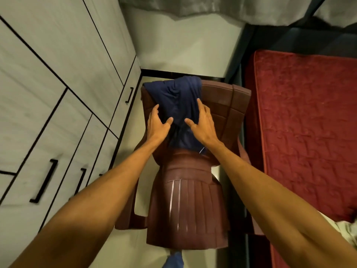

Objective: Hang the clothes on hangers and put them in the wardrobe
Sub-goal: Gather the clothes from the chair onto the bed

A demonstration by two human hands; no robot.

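Note:
A dark blue garment point(177, 99) hangs draped over the backrest of a brown plastic chair point(189, 206) and falls onto its seat. My left hand point(157, 124) reaches to the garment's left edge with fingers spread and thumb out. My right hand point(202, 122) lies on the garment's right side, fingers straight and spread. Neither hand has cloth gathered in it. No hanger is in view.
A white wardrobe point(58, 93) with shut doors and black handles point(43, 180) fills the left. A bed with a red quilted mattress point(305, 128) stands to the right of the chair. Grey cloth point(193, 6) hangs at the top. The floor strip between wardrobe and chair is narrow.

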